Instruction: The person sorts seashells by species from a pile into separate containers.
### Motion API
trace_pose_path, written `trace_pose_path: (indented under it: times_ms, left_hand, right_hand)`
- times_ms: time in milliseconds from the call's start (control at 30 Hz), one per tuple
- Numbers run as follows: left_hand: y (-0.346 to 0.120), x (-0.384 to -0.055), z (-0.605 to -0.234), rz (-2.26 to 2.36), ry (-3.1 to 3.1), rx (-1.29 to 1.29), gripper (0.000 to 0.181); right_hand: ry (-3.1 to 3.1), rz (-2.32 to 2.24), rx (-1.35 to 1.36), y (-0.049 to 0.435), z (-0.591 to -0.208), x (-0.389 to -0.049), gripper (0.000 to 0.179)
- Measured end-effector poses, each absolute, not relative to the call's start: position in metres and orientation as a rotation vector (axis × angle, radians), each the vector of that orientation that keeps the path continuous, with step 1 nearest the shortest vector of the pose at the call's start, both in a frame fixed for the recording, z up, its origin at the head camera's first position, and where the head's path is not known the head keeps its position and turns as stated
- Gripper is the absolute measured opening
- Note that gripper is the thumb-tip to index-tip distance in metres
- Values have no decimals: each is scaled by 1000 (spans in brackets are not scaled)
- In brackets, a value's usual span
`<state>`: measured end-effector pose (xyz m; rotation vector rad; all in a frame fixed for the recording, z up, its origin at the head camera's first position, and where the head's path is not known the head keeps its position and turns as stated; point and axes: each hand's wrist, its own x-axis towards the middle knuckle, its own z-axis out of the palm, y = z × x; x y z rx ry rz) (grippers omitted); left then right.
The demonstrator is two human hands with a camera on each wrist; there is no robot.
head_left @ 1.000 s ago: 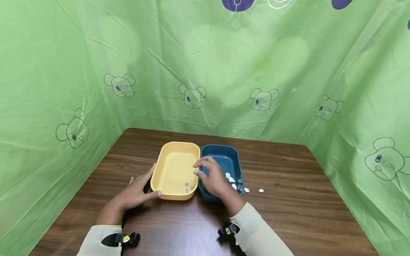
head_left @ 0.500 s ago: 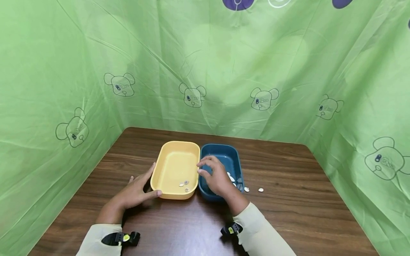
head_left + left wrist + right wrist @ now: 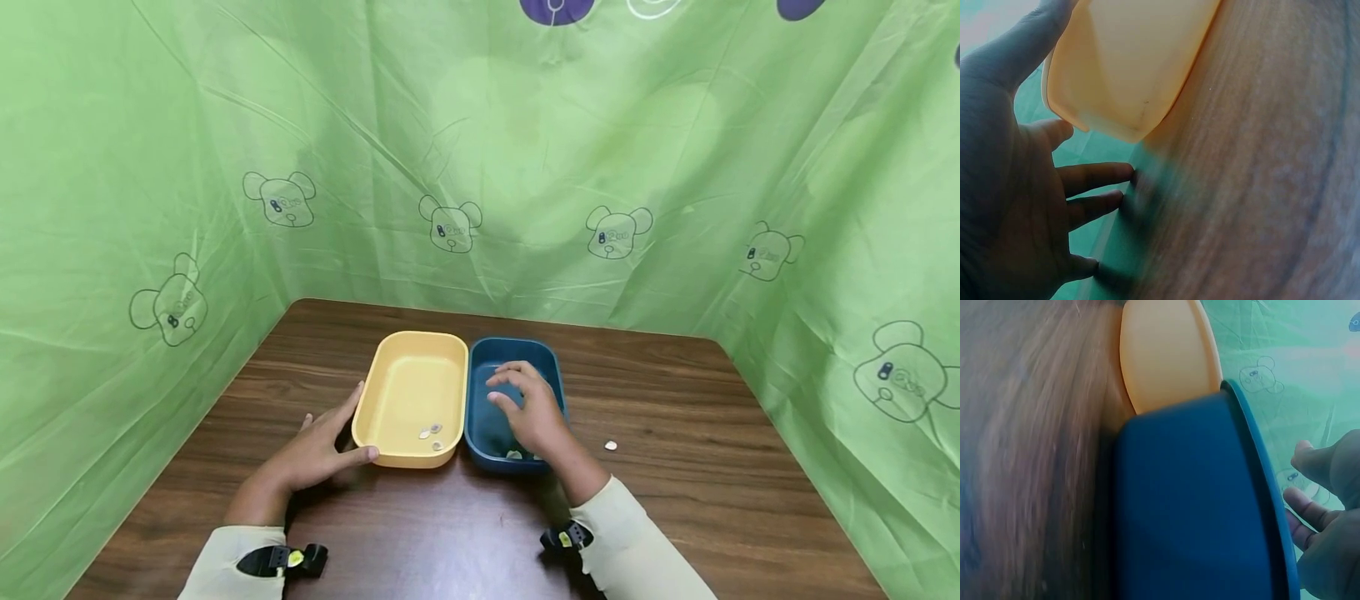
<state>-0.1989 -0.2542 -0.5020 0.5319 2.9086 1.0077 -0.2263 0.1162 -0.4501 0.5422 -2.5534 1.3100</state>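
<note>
My left hand (image 3: 322, 446) rests against the near left side of a yellow tray (image 3: 375, 383), its thumb laid along the front rim. In the left wrist view the fingers of the left hand (image 3: 1016, 187) are spread beside the tray wall. Over a dark blue tray (image 3: 551, 362) hovers my right hand (image 3: 532, 412), thumb and fingers loosely curved and apart, with nothing seen between them. Three small pale shells, one of them a white shell (image 3: 424, 433), lie inside the yellow tray. A few more pale shells (image 3: 513, 455) show in the blue tray, partly hidden by the right hand.
The two trays stand side by side, long edges together, on a brown wood-grain table (image 3: 675, 392). One loose white shell (image 3: 611, 446) lies on the table right of the right forearm. A green curtain (image 3: 525, 150) with bear outlines surrounds the table.
A third shell has appeared in the yellow tray. My right hand has moved right, from the shared rim to over the blue tray; its forearm now covers one table shell. The left hand stays put.
</note>
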Motion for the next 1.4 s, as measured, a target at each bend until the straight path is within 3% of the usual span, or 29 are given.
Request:
trace_pose_path:
  times_ms: [500, 1400]
  left_hand:
    - [-253, -199, -502, 1015, 2911, 550, 112]
    - [-253, -199, -503, 1010, 2919, 560, 113]
  right_hand:
    - [-2477, 1282, 468, 156, -449, -228, 9]
    - [-2480, 1340, 262, 210, -461, -224, 19]
